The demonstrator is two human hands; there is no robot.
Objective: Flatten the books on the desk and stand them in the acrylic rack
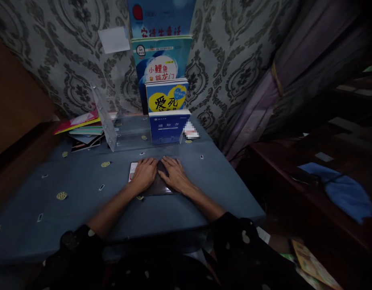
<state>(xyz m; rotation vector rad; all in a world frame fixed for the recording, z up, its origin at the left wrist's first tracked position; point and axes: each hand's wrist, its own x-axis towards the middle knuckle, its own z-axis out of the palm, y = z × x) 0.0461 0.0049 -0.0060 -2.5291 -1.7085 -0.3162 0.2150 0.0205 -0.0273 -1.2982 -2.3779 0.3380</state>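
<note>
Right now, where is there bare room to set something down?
Free table: left, between loose books and left forearm; right, between right forearm and the table's right edge. Crowded: the back, with clear stand and upright books; the centre, left hand and right hand on a dark flat item.

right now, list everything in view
table: one, bluish, middle
flat item: one, dark, table centre
standing books: at least four, mostly blue, back
rack: one, transparent, back
book pile: one, multicoloured, back left
card: one, white, wall
wall: one, grey, rear
curtain: one, purplish, right
cloth: one, blue, right
furniture: one, reddish, right
board: one, brown, left
pixelated item: one, whitish, back
loose books: unclear, multicoloured, lower right
sleeves: two, spotted black, bottom
left grip: one, bare, on flat item
right grip: one, bare, on flat item
</note>
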